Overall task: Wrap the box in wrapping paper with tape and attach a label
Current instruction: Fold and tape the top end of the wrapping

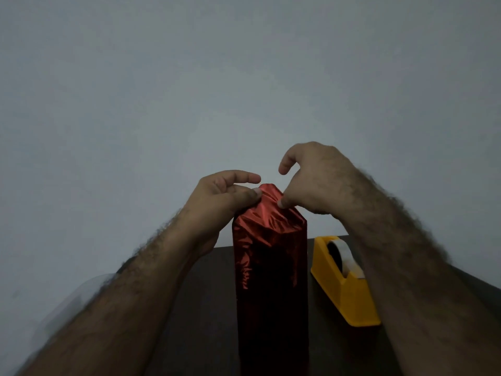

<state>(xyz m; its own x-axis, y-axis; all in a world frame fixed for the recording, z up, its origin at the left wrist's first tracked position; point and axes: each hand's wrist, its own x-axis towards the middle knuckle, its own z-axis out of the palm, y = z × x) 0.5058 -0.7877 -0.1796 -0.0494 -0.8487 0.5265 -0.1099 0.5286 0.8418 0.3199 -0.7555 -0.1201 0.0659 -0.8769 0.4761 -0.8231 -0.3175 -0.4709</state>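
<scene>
Fingers (pixel 249 195) of both hands pinch red wrapping paper (pixel 271 240); tape in yellow dispenser (pixel 349 291).

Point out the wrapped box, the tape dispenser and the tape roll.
wrapped box (pixel 271 280): head view, middle of its red front face.
tape dispenser (pixel 352 302): head view, yellow side wall.
tape roll (pixel 344 253): head view, white outer band of the roll.

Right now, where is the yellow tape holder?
The yellow plastic tape dispenser sits on the dark table, right of the upright red foil-wrapped box, beside the right forearm.
</scene>
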